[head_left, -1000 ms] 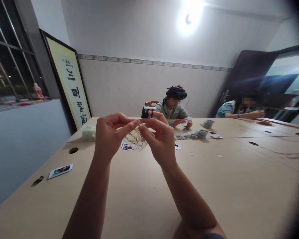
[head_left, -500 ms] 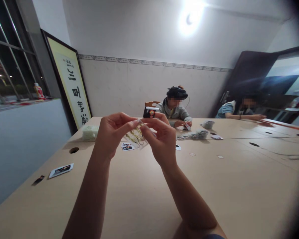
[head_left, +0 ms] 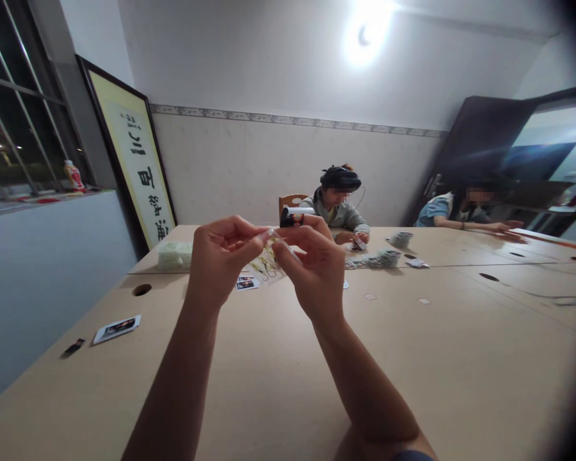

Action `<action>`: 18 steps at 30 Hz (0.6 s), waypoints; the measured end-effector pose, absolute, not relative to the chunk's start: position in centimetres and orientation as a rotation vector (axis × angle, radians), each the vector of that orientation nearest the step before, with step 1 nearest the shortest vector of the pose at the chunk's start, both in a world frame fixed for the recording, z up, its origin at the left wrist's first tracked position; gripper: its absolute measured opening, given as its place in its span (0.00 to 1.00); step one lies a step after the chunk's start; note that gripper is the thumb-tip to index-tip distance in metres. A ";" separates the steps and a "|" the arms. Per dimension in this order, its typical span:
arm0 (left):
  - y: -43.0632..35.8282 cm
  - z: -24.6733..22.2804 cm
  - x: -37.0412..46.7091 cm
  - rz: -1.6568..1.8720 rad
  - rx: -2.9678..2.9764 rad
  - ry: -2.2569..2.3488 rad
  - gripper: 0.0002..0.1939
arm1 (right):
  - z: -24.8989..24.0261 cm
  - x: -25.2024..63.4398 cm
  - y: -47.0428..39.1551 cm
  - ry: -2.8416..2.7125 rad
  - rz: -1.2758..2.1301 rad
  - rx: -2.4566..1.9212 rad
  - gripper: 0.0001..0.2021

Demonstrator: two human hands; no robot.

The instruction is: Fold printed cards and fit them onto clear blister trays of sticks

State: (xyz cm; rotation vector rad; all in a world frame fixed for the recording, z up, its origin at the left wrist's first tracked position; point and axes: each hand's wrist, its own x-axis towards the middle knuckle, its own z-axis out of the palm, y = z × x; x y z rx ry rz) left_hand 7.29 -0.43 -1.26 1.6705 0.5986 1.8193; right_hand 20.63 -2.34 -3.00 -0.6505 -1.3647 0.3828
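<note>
The left hand (head_left: 221,261) and right hand (head_left: 315,264) stay pinched on the clear plastic bag of hooks (head_left: 269,267), while the black printed card (head_left: 292,219) now shows more white along its top.

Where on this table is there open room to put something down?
The widest bare patch of table lies right of the right forearm, nearer than the thin cable. Another lies between both forearms. It's crowded beyond the right hand, around the packet stacks, and just past the clear bag, where picture cards lie.
</note>
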 end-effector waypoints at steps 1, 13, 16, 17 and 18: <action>-0.4 -1.2 7.3 1.818 1.672 0.594 0.06 | -3.0 20.7 -2.3 -1.367 0.383 -0.644 0.03; -0.4 -1.3 7.1 1.838 1.700 0.646 0.07 | -3.0 20.6 -2.3 -1.376 0.399 -0.626 0.01; -0.7 -1.2 7.0 1.811 1.708 0.646 0.04 | -3.0 20.6 -2.2 -1.351 0.457 -0.583 0.02; -0.9 -1.2 6.9 1.783 1.713 0.640 0.04 | -3.0 20.7 -2.1 -1.334 0.487 -0.554 0.02; -1.1 -1.1 6.9 1.752 1.720 0.634 0.06 | -3.0 20.7 -2.0 -1.315 0.515 -0.525 0.03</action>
